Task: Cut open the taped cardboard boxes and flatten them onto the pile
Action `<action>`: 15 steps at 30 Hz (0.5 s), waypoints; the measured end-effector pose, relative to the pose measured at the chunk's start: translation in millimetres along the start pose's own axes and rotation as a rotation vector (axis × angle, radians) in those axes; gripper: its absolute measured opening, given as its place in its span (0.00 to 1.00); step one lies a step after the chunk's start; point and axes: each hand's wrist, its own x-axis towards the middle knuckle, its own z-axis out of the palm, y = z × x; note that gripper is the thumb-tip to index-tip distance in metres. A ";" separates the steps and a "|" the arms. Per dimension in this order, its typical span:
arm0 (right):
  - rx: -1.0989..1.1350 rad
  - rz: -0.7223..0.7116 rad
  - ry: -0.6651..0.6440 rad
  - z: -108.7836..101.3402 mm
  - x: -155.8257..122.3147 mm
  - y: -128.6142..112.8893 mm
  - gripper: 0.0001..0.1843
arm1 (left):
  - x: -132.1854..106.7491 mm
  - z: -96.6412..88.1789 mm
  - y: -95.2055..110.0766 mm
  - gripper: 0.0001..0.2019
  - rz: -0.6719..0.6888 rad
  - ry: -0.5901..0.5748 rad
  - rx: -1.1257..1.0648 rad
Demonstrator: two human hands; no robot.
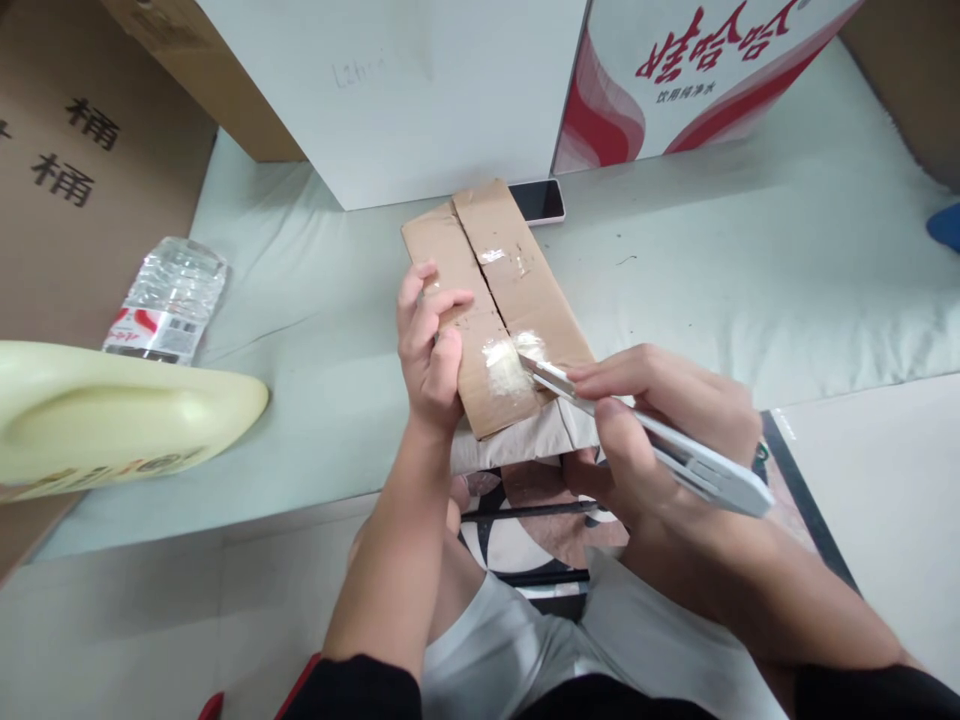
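Observation:
A small brown cardboard box (540, 290) lies slanted on the pale cloth-covered surface, with a dark seam running along its top. Patches of clear tape (504, 368) and whitish residue cross the seam near its close end. My left hand (433, 345) grips the box's left side, thumb and fingers bent over its top. In my right hand (667, 410) is a white utility knife (705, 470), held between thumb and fingers. The knife's blade tip meets the taped seam at the near end of the box.
Behind the box lies a phone (546, 202), against a white carton (420, 90) and a red-and-white carton (675, 80). At left are a clear plastic bottle (180, 280), a pale yellow jug (127, 415) and a large brown carton (97, 220). A blue object (945, 228) shows at the right edge.

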 end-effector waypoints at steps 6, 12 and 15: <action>0.014 -0.184 0.100 -0.7 -1.4 14.2 0.10 | 1.2 -0.4 3.3 0.23 0.012 0.006 -0.002; 0.023 -0.159 0.020 -1.2 1.7 20.3 0.09 | 1.8 -1.1 3.1 0.21 0.033 0.005 0.001; 0.051 -0.140 0.025 -4.2 1.7 20.6 0.09 | 2.0 -1.8 3.0 0.21 0.042 0.003 0.001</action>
